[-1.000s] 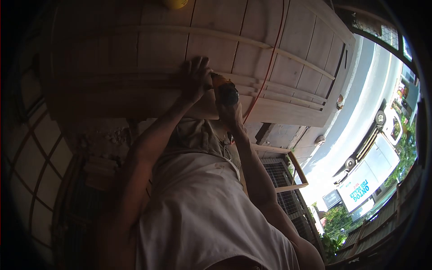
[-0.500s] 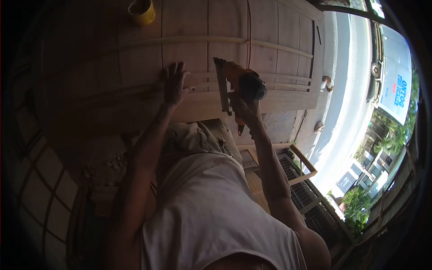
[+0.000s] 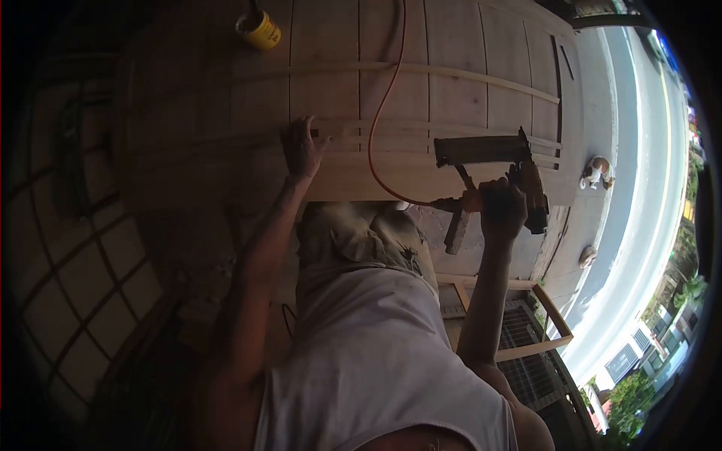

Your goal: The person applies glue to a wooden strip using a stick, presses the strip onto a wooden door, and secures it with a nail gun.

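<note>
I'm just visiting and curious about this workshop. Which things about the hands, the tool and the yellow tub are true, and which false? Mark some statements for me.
1. The right hand grips a nail gun. True.
2. The left hand is holding the yellow tub. False: it holds nothing visible, and the tub is apart from it, on the wooden panel.
3. A red hose runs to the nail gun. True.
4. The street shows on the picture's left side. False: it is on the right.
</note>
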Demonstrator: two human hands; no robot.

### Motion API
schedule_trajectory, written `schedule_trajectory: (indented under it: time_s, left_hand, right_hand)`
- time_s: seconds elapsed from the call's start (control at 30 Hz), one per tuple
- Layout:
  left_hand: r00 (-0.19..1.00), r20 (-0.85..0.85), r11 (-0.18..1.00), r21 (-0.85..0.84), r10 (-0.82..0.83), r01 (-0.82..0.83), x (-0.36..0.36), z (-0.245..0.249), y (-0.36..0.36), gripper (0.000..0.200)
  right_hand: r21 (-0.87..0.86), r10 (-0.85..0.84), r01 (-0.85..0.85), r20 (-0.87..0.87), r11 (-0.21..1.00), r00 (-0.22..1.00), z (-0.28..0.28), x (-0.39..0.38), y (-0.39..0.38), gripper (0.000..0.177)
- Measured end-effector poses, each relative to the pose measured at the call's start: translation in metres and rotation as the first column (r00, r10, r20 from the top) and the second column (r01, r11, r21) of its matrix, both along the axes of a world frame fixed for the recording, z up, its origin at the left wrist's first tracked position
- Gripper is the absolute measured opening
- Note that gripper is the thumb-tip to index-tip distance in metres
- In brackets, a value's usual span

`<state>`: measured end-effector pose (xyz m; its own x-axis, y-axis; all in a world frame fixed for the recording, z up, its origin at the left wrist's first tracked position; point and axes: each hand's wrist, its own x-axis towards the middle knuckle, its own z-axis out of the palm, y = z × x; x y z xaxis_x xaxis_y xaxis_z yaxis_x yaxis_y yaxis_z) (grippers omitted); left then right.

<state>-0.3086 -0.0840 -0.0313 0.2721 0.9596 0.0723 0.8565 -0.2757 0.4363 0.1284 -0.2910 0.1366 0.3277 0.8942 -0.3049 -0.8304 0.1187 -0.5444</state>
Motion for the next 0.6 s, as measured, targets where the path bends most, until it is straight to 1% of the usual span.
schedule_trajectory:
  time_s: [0.07,0.13,0.17,0.27,0.33,0.37,0.4,0.43,0.5,0.6]
  left_hand:
    - [0.971,-0.032,0.971,0.033,0.237,-0.236,0.009,0.005,-0.017,0.075]
    - [0.937,-0.116,0.944,0.056,0.329,-0.325,0.033,0.005,-0.020,0.074]
    - [0.923,-0.139,0.934,0.057,0.358,-0.354,0.052,0.002,-0.019,0.074]
    - [0.882,-0.213,0.905,0.020,0.420,-0.426,0.073,-0.009,-0.005,0.072]
    - [0.886,-0.246,0.909,-0.043,0.393,-0.415,0.062,-0.016,0.003,0.073]
    - [0.906,-0.206,0.912,-0.105,0.371,-0.397,0.050,-0.026,0.012,0.076]
    - [0.919,-0.209,0.920,-0.139,0.335,-0.367,0.051,-0.012,0.014,0.077]
    - [0.928,-0.210,0.906,-0.234,0.308,-0.354,0.050,-0.004,0.021,0.078]
    - [0.917,-0.339,0.927,-0.227,0.212,-0.298,0.056,0.005,0.027,0.077]
    - [0.912,-0.375,0.939,-0.221,0.167,-0.263,0.053,-0.007,0.024,0.079]
  right_hand:
    - [0.070,0.027,-0.017,-0.140,0.997,0.990,-0.028,-0.004,-0.017,0.026]
    - [0.070,-0.026,0.048,-0.289,0.996,0.957,-0.040,0.002,-0.041,0.028]
    - [0.020,-0.066,0.081,-0.398,0.997,0.915,-0.047,0.007,-0.057,0.024]
    - [-0.128,-0.221,0.181,-0.489,0.975,0.844,-0.054,0.015,-0.100,0.033]
    - [-0.096,-0.196,0.172,-0.569,0.980,0.799,-0.058,0.022,-0.122,0.040]
    - [-0.134,-0.239,0.197,-0.540,0.971,0.807,-0.052,0.022,-0.125,0.035]
    - [-0.169,-0.279,0.223,-0.512,0.960,0.812,-0.043,0.021,-0.127,0.031]
    - [-0.128,-0.252,0.217,-0.506,0.968,0.825,-0.033,0.023,-0.128,0.028]
    - [-0.041,-0.176,0.180,-0.507,0.983,0.844,-0.017,0.026,-0.123,0.023]
    - [-0.112,-0.263,0.238,-0.407,0.965,0.875,-0.016,0.030,-0.125,0.023]
